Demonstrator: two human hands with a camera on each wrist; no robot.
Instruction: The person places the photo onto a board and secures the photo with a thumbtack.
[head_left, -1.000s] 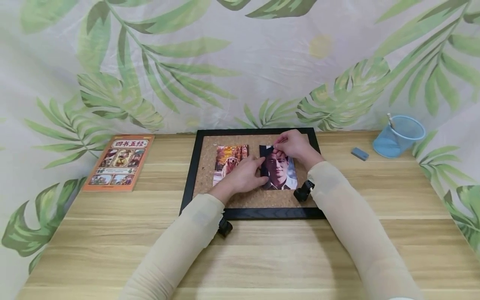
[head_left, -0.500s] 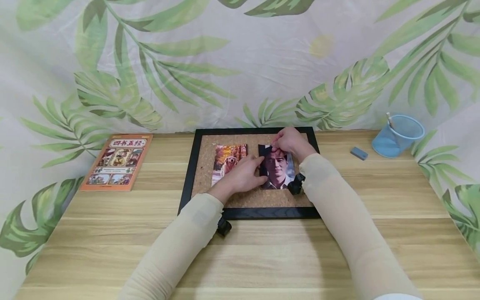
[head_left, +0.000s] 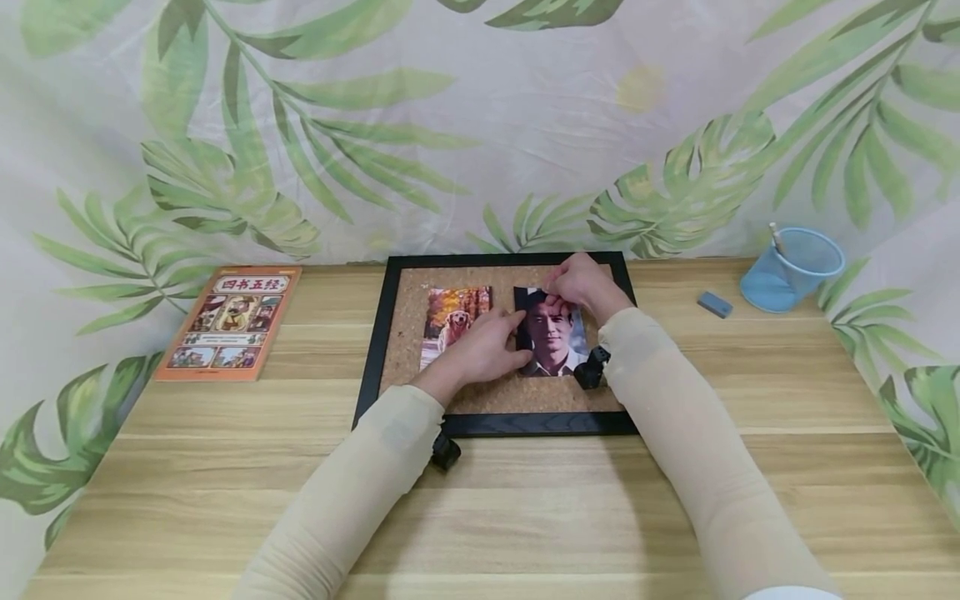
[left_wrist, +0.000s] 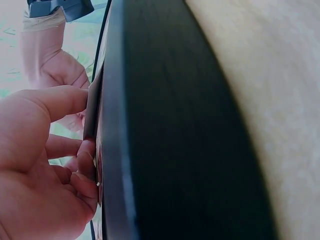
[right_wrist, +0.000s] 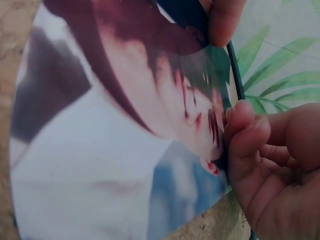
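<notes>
A portrait photo [head_left: 551,337] lies at the right of a black-framed corkboard [head_left: 585,404]. My left hand [head_left: 487,346] has its thumb and fingers at the photo's left edge. In the left wrist view, that edge stands raised between thumb and fingers. At the photo's top edge, my right hand [head_left: 581,283] brings thumb and forefinger together. The right wrist view shows those fingertips [right_wrist: 242,125] pinched at the edge; a tiny pale spot shows there, too small to identify. A dog photo [head_left: 453,321] is on the board's left, partly hidden by my left hand.
An orange-bordered book [head_left: 228,325] lies on the wooden table [head_left: 525,517] at left. To the right are a small blue block [head_left: 715,304] and a blue mesh pen cup [head_left: 787,275] with one stick inside. A leaf-patterned cloth [head_left: 480,150] hangs behind the table.
My right wrist and forearm have swung slightly leftward, mostly in the first half second, while its fingertips stay by the photo's top edge. The left hand keeps its place; the view shifts a little.
</notes>
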